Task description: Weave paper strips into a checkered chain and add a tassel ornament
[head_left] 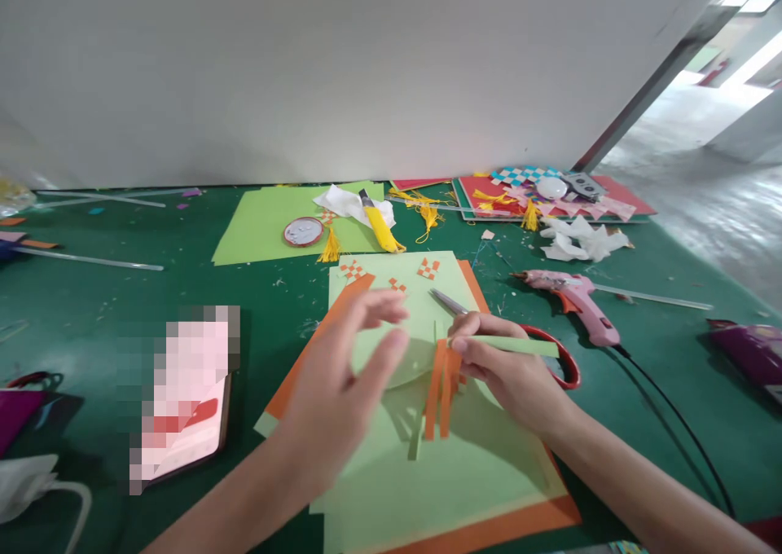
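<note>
Between the thumb and fingers of my right hand [498, 358] are orange paper strips [435, 399], pinched at their upper end and hanging down. A pale green paper strip [519, 345] sticks out to the right from the same pinch. My left hand [342, 367] is raised to the left of the strips, fingers apart and nothing in it. Both hands are over pale green paper sheets [391, 501], with orange sheets [489, 529] beneath. Partly behind my right hand lie red-handled scissors [571, 367], blades pointing up left. Small orange-and-white woven squares [428, 269] rest on the paper's far part.
A pink glue gun [574, 293] with a cord lies at the right. A phone [189, 399] is on the left. At the back are a yellow cutter knife [380, 226], bright green paper [244, 228], yellow tassels [428, 212] and crumpled tissue [583, 239]. A white wall [305, 73] stands behind.
</note>
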`<state>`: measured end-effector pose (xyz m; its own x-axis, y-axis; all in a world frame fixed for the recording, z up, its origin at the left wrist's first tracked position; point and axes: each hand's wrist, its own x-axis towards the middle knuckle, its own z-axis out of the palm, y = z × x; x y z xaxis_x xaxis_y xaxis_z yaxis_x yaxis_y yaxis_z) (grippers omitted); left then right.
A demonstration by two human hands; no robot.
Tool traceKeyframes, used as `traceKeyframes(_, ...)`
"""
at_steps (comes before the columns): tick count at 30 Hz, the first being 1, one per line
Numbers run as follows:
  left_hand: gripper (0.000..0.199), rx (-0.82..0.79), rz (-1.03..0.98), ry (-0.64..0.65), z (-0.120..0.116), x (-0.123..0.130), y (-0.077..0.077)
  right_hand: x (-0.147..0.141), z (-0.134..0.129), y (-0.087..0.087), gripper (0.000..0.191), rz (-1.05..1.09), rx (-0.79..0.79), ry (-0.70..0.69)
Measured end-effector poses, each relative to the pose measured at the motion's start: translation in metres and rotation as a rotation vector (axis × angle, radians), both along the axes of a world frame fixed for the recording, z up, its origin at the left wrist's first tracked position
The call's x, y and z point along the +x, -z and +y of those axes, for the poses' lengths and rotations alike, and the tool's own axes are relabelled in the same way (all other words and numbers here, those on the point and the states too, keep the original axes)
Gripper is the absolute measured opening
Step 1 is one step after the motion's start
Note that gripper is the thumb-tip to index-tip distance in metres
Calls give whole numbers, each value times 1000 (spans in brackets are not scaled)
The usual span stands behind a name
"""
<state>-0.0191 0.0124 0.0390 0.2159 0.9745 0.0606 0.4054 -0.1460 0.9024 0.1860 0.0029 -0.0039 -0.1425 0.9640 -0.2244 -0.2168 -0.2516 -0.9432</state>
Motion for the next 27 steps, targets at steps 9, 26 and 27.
traceKeyframes(9, 35, -127, -31, 231, -8, 25, 33, -6, -1, 3, 25, -122, -9, -35)
traceKeyframes(26, 37, -167, -81, 171, -11, 18, 52, -12, 1, 3, 31, -325, -21, -99)
traceKeyframes(27, 37, -148, -72, 173, -11, 17, 53, -12, 1, 3, 31, -328, -29, -95)
